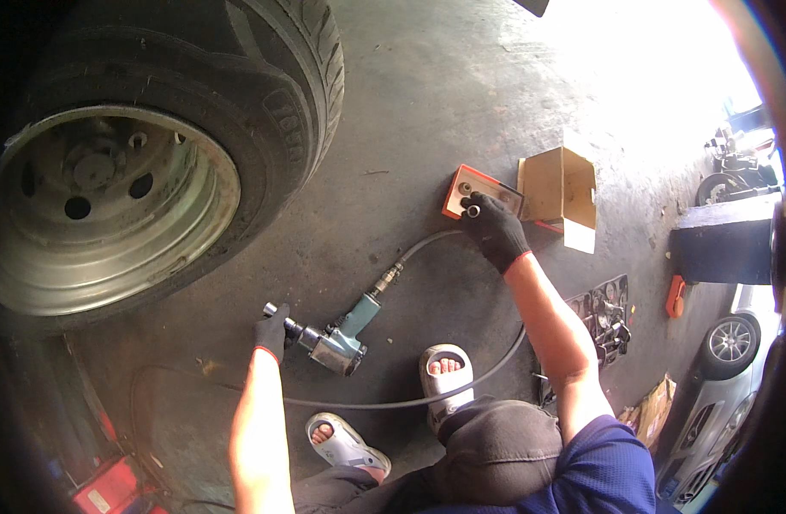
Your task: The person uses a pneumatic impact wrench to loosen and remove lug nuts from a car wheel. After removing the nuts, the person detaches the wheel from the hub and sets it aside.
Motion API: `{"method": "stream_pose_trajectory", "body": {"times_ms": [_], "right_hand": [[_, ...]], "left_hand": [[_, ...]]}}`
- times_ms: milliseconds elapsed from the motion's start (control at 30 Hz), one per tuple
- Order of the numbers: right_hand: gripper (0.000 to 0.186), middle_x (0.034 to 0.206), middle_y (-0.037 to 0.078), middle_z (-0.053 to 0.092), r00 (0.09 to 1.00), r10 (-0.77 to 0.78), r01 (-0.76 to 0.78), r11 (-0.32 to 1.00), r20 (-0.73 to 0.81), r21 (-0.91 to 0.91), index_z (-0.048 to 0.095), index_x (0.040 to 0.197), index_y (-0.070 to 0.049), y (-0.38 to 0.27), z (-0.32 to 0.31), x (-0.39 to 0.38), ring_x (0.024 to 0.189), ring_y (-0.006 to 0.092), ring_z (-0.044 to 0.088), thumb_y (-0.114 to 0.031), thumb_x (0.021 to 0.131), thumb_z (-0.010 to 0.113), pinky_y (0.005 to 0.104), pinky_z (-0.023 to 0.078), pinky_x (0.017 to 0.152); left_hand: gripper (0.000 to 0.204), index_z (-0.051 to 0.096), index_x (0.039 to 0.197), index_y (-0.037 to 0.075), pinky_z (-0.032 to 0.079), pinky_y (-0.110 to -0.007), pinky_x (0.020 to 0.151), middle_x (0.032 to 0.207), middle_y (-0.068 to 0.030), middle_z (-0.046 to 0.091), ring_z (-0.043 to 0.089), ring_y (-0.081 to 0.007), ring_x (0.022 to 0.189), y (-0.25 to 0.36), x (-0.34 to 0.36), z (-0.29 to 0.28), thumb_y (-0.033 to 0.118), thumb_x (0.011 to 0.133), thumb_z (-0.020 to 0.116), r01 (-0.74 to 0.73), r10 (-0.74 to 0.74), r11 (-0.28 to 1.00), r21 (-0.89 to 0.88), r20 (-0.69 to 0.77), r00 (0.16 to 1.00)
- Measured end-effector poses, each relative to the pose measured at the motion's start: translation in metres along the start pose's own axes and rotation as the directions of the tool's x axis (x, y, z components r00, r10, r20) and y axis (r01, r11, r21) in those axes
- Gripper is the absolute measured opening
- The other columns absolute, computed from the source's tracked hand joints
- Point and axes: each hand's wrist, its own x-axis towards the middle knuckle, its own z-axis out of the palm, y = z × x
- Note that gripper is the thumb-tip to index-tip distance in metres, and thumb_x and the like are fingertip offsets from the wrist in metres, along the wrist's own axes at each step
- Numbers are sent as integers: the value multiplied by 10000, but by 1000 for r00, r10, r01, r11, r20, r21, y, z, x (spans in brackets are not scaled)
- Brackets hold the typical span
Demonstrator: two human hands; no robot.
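Observation:
My gloved left hand (270, 331) is closed on a silver socket (270, 308), beside the black extension at the front of a teal and silver air impact wrench (353, 323) lying on the floor. Its air hose (440, 238) runs from the handle's fitting. My gloved right hand (494, 230) is closed on a small metal socket (473, 211) over a shallow orange-edged tray (455, 182), which holds small round metal pieces. An open cardboard box (578, 184) stands beside the tray.
A large truck wheel (196, 146) fills the upper left. At right are a socket set (611, 325), a dark cabinet (723, 248), a motorcycle (723, 184), an orange tool (675, 298) and a silver car (710, 411). A red toolbox (102, 493) sits lower left.

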Motion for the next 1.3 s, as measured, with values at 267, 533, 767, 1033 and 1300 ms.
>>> {"method": "stream_pose_trajectory", "body": {"times_ms": [267, 533, 767, 1033, 1300], "right_hand": [[330, 1298, 162, 702, 791, 113, -486, -483, 602, 729, 646, 1310, -13, -81, 22, 3, 1148, 312, 705, -5, 980, 629, 479, 576, 1044], [633, 1475, 167, 609, 841, -97, -525, -386, 532, 759, 522, 1498, 7, -126, 14, -11, 1324, 290, 636, 185, 893, 583, 454, 511, 1166], [762, 1497, 159, 600, 877, -217, -467, -597, 429, 653, 500, 1541, -25, -145, 25, -16, 1360, 280, 617, 242, 833, 587, 454, 490, 1187], [754, 1483, 166, 619, 842, -311, -526, -659, 442, 538, 547, 1502, -37, -155, 29, -17, 1362, 297, 619, 271, 814, 533, 476, 479, 1199], [373, 1356, 148, 675, 744, -336, -626, -655, 577, 424, 587, 1409, -14, -170, 26, -24, 1216, 258, 686, -54, 1040, 606, 408, 574, 1059]], "left_hand": [[367, 733, 1076, 18, 550, -384, 717, 969, -47, 697, 657, -180, 804, -18, -3, 18, 302, 881, 857, -96, 88, 994, -56, -122, 989], [359, 737, 1094, 51, 538, -364, 690, 939, -35, 673, 621, -169, 735, -7, -11, 17, 355, 918, 809, -78, 66, 984, -163, -79, 995], [275, 716, 1057, 107, 543, -335, 669, 897, 7, 650, 638, -144, 739, -13, -2, 11, 357, 959, 777, 2, -8, 980, -199, -31, 999], [411, 755, 1087, 15, 534, -354, 735, 983, -52, 701, 644, -167, 793, -21, 2, 7, 404, 956, 774, 23, -27, 955, -295, -10, 1000], [319, 730, 1064, 61, 560, -398, 761, 962, -57, 703, 683, -209, 826, -8, -12, 6, 363, 969, 769, 60, -60, 951, -304, 7, 998]]}}
